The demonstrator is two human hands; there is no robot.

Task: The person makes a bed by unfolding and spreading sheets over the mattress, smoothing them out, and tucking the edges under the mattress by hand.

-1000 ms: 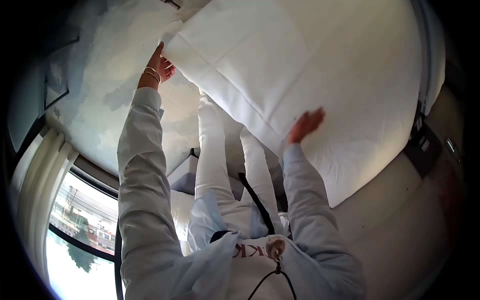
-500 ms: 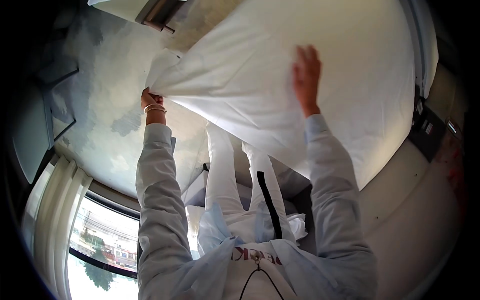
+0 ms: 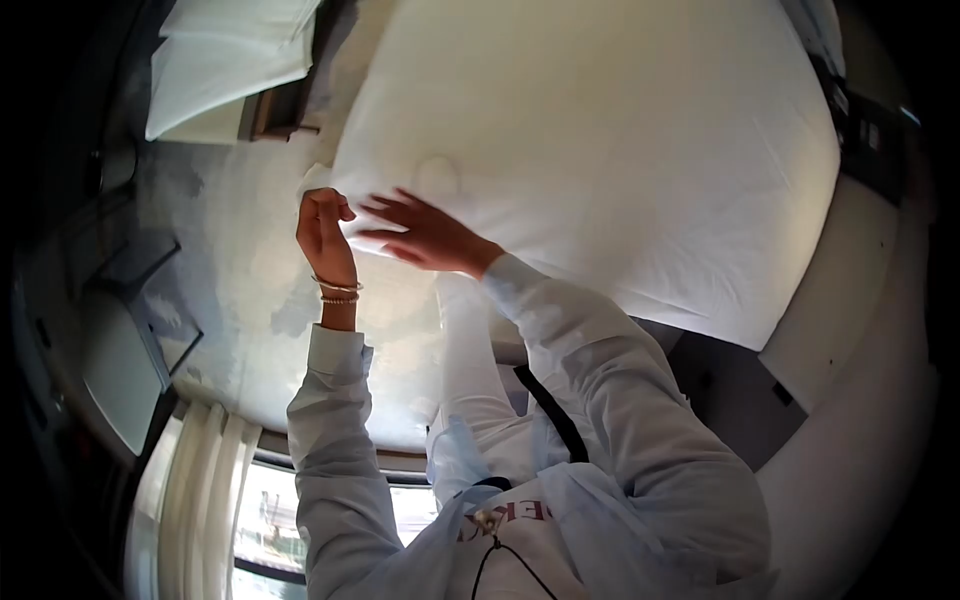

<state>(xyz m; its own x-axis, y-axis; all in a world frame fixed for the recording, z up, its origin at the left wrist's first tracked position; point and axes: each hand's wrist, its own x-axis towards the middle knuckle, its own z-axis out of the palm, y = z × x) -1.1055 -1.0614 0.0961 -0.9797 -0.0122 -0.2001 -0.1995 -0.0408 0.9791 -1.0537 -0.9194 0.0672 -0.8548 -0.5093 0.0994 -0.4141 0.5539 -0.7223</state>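
Note:
A broad white bed sheet (image 3: 610, 140) lies over what looks like a mattress and fills the upper middle of the head view. At the sheet's left corner my left hand (image 3: 325, 230), with bracelets at the wrist, is closed on the cloth; a small piece of it shows above the fingers. My right hand (image 3: 425, 235) is beside it, fingers spread and slightly blurred, over the sheet near that corner. Whether its palm presses on the cloth I cannot tell. The sheet looks mostly smooth, with faint creases toward its right side.
A grey chair (image 3: 120, 365) stands at the left, above a pale curtain (image 3: 195, 490) and a window (image 3: 265, 530). White cloth (image 3: 235, 60) hangs over a piece of furniture at the upper left. Patterned grey carpet (image 3: 240, 290) covers the floor. Dark items (image 3: 870, 135) lie at the upper right.
My right hand has moved left and down across the sheet to near my left hand. The long folds from the left corner have flattened. The whole view has shifted.

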